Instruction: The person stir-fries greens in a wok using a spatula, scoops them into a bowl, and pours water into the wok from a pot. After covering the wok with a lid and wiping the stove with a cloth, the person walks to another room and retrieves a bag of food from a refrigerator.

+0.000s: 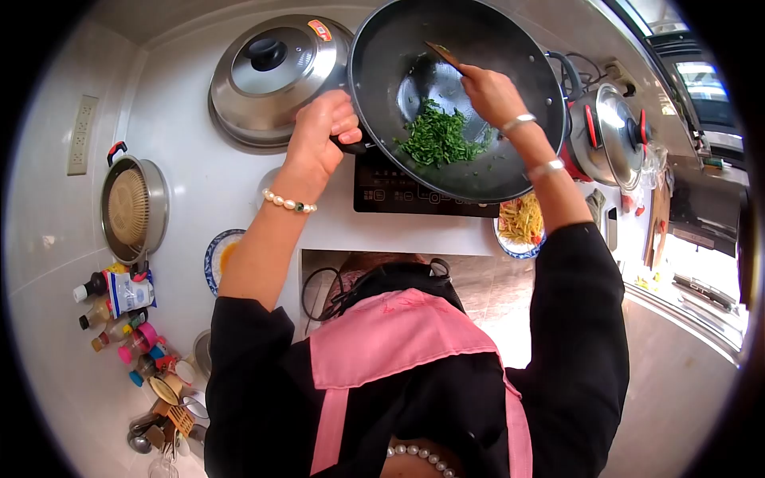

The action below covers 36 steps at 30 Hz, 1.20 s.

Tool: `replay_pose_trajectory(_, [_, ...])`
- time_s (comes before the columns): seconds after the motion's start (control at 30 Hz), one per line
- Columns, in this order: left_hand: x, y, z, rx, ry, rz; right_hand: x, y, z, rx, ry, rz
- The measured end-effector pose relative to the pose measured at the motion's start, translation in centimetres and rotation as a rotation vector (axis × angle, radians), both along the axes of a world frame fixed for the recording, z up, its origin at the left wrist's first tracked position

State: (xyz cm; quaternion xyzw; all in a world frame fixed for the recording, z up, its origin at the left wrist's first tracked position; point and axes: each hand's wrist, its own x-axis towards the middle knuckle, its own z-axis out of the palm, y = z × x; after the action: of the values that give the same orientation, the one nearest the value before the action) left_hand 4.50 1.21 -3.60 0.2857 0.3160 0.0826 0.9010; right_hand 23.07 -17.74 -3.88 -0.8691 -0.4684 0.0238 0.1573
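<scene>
A large dark wok (494,88) is tilted above the black induction cooker (382,187), with a heap of chopped green leaves (440,135) on its lower side. My left hand (323,131) is closed around the wok's black handle (351,146). In my right hand (494,95) is a wooden spatula (445,56), held inside the wok above the greens; its tip points to the upper left. Small green bits cling to the wok's inner surface around the heap.
A steel lid (271,80) lies left of the wok. Right stands a lidded pot (612,135). A plate of yellow shreds (522,219) is near my right forearm, a blue-rimmed plate (213,259) by my left. Farther left are a steel pan (155,199) and several bottles (127,327).
</scene>
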Motion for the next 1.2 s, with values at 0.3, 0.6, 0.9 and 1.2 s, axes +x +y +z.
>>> replay_pose_trajectory(0.3, [-0.2,0.3,-0.3,-0.021,-0.038,-0.024,-3.9,-4.5,5.0,-0.231,0.145,0.229])
replay_pose_trajectory(0.6, [-1.2,0.9,0.3,0.317,0.095,-0.116,-2.7,-3.3,0.7,-0.290,0.051,0.116])
replay_pose_trajectory(0.9, [-0.8,0.5,0.6,0.330,0.054,-0.113,-0.2,2.8,-2.2,-0.021,-0.125,-0.171])
replay_pose_trajectory(1.2, [-0.9,0.5,0.3,0.296,0.026,-0.096,-2.3,-0.4,2.4,-0.142,-0.039,0.036])
